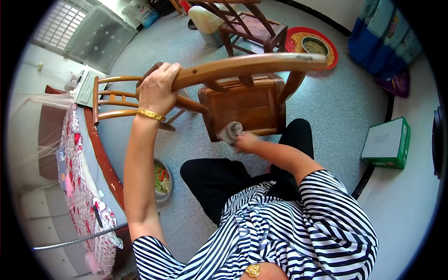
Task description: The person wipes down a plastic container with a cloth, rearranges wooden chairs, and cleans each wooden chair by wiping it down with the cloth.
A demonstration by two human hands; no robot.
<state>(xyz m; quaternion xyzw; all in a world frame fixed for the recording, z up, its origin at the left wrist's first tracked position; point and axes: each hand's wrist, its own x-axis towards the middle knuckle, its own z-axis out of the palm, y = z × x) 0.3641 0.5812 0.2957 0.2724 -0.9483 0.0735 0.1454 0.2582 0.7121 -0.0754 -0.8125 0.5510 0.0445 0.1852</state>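
A brown wooden chair (247,105) stands tilted in front of my knees, its curved top rail running across the view. My left hand (159,88), with a gold bracelet at the wrist, is closed round the left end of that rail. Down at the seat's near left corner, my right hand (246,142) grips a greyish cloth (230,132) that touches the seat. The right hand is somewhat blurred, and its fingers are partly hidden by the cloth.
Another wooden chair (261,29) is behind, beside a red tray (332,51) holding grain and a bowl (315,46). A lighter chair (119,97) is at left, near a bed (88,186). A vegetable bowl (169,189) sits by my left knee; a green-white box (386,142) stands right.
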